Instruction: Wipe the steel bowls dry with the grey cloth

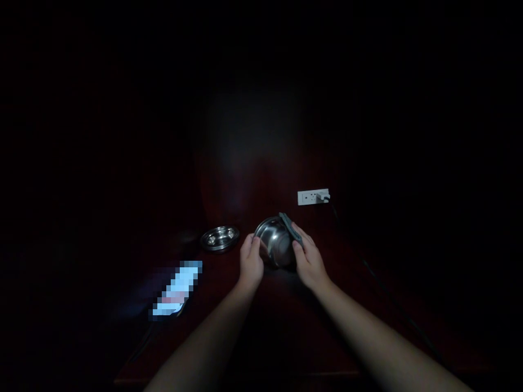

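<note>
A shiny steel bowl [274,244] is held tilted on its side above the dark red table, its open side facing away to the left. My left hand [250,261] is closed on its left rim, thumb on the near side. In my right hand [309,262] is a folded grey cloth [291,227], pressed against the bowl's upper right edge. The fingers behind the cloth are partly hidden. Left of the bowl, a shallow steel dish [220,238] rests on the table.
A lit, blurred-out phone screen [177,289] lies at the left with a dark cable by it. On the far panel is a white socket [307,197] with a plug in it. Another thin cable [392,296] runs along the right. The surroundings are very dark.
</note>
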`<action>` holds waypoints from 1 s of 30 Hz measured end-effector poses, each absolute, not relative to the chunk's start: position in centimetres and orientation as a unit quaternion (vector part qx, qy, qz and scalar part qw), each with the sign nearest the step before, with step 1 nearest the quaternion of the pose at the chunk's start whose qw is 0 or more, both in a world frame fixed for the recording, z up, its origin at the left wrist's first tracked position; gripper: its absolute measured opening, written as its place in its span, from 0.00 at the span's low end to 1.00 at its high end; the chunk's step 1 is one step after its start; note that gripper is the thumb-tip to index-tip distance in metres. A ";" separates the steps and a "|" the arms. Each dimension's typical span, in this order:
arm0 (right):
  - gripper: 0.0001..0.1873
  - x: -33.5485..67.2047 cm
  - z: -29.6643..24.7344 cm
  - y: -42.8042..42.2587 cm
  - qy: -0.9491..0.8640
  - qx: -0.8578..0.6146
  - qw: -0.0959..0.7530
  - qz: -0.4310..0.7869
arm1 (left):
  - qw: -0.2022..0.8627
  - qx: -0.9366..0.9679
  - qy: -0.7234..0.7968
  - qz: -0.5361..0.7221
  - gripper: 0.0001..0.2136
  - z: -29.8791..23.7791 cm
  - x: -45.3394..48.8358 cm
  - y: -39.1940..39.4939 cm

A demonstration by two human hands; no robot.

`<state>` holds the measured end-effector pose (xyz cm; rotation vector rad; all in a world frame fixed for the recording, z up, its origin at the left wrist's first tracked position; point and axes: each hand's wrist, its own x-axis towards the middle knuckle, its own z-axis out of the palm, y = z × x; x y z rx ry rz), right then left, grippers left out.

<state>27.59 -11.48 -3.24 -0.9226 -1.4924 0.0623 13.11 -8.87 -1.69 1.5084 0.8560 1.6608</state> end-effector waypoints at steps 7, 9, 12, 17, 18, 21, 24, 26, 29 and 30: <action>0.27 27.8 -4.3 -10.5 -0.746 -0.382 0.544 -0.051 | 0.367 0.548 0.374 0.653 0.16 -4.2 12.4 -6.7; 0.26 28.1 -4.7 -10.5 -0.754 -0.368 0.542 -0.048 | 0.385 0.537 0.375 0.650 0.16 -4.6 12.3 -6.7; 0.22 28.9 -4.8 -10.7 -0.752 -0.350 0.557 -0.034 | 0.424 0.520 0.361 0.648 0.15 -4.6 12.3 -6.9; 0.17 29.7 -4.4 -10.9 -0.730 -0.363 0.576 -0.061 | 0.454 0.518 0.345 0.638 0.15 -4.6 12.7 -7.6; 0.16 29.7 -4.5 -10.9 -0.727 -0.366 0.577 -0.070 | 0.458 0.517 0.338 0.639 0.15 -4.7 12.8 -7.7; 0.17 29.6 -4.7 -10.8 -0.720 -0.377 0.576 -0.081 | 0.472 0.516 0.323 0.638 0.15 -4.8 13.0 -7.9; 0.19 29.5 -5.0 -10.7 -0.726 -0.378 0.569 -0.076 | 0.465 0.515 0.317 0.647 0.15 -4.8 13.2 -8.0; 0.21 29.4 -5.2 -10.7 -0.733 -0.372 0.565 -0.070 | 0.459 0.518 0.325 0.644 0.16 -4.7 13.3 -8.1; 0.22 29.3 -5.4 -10.8 -0.737 -0.367 0.564 -0.061 | 0.464 0.510 0.322 0.649 0.15 -4.6 13.4 -8.0; 0.22 29.3 -5.4 -10.8 -0.736 -0.368 0.565 -0.055 | 0.469 0.503 0.317 0.653 0.15 -4.6 13.4 -7.9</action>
